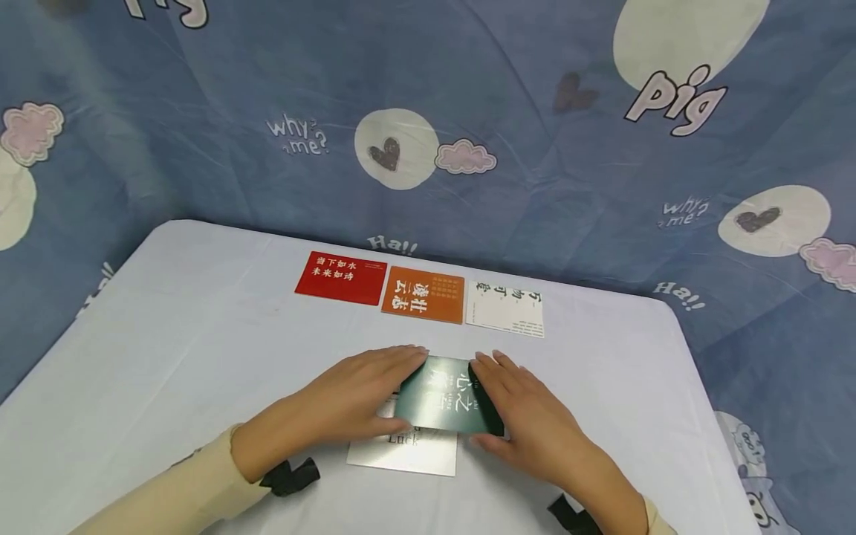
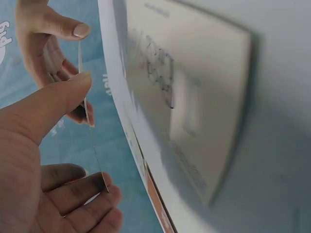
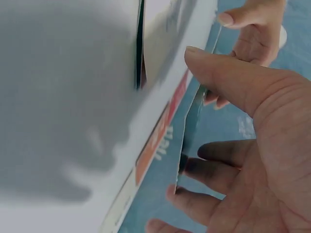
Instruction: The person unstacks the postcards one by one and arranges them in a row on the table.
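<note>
A dark green card (image 1: 435,394) with white Chinese characters is held up by its edges. My left hand (image 1: 357,394) grips its left part, thumb at the near edge and fingertips at the far edge. My right hand (image 1: 535,420) holds the right part the same way. Beneath it lies a pale shiny card (image 1: 417,455) printed with "Luck", partly covered from above by the green one. In the right wrist view, dark and reddish edges show under this pale card (image 3: 158,46), like a small stack. The left wrist view shows the green card (image 2: 93,133) nearly edge-on, apart from the pile.
At the table's far side lie a red card (image 1: 341,278), an orange card (image 1: 423,295) and a white card (image 1: 504,309) in a row. A white cloth covers the table (image 1: 221,319). Behind it hangs a blue printed curtain (image 1: 267,193).
</note>
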{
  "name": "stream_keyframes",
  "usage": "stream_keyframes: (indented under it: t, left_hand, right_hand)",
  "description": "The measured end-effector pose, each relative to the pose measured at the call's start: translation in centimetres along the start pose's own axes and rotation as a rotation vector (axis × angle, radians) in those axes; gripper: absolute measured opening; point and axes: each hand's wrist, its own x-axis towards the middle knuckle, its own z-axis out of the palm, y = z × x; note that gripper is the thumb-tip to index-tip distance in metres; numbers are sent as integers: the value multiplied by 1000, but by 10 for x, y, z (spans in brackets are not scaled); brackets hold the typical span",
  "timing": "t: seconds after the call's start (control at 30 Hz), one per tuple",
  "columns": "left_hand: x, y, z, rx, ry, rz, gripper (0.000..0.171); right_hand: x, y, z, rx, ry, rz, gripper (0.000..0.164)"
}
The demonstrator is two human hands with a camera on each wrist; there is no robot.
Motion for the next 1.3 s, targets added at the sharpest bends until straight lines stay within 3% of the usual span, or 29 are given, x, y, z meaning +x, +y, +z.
stream_keyframes:
  t: [0.5,1.0,1.3]
  left_hand:
    - [66,12,14,-6,-110,-42,94]
    - [107,2,34,-14,-114,-30,93]
    - [121,-2,43,26,-142,-32,91]
  right_hand:
    - [-5,48,-4,93,-18,164,101]
    - [1,86,1,132,-29,193,100]
    - [4,104,6,162,-50,168,98]
